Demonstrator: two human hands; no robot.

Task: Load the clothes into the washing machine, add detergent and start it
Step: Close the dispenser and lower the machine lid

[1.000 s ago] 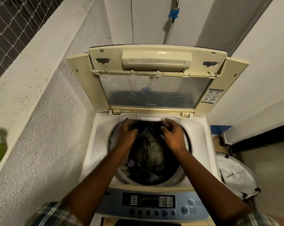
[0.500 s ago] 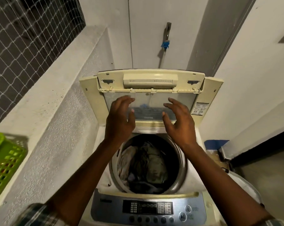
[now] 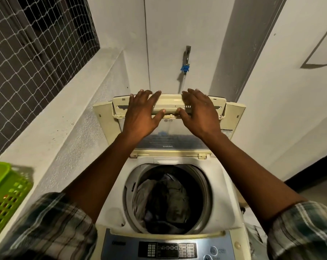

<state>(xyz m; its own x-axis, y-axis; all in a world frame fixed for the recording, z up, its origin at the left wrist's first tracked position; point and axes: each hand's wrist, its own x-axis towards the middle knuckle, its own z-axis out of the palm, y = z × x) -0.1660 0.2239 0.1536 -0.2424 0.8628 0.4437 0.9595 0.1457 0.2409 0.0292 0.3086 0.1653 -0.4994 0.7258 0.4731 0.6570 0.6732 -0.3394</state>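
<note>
Now my left hand (image 3: 142, 112) and right hand (image 3: 197, 112) clamp the raised lid (image 3: 169, 105) above the clothes (image 3: 164, 199) in the drum, likely to close it.

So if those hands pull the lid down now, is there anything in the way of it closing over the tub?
Nothing visible blocks it. The left hand and right hand grip the top edge of the raised lid. The clothes sit low inside the drum, below the rim, and nothing rests on the machine's top.
</note>
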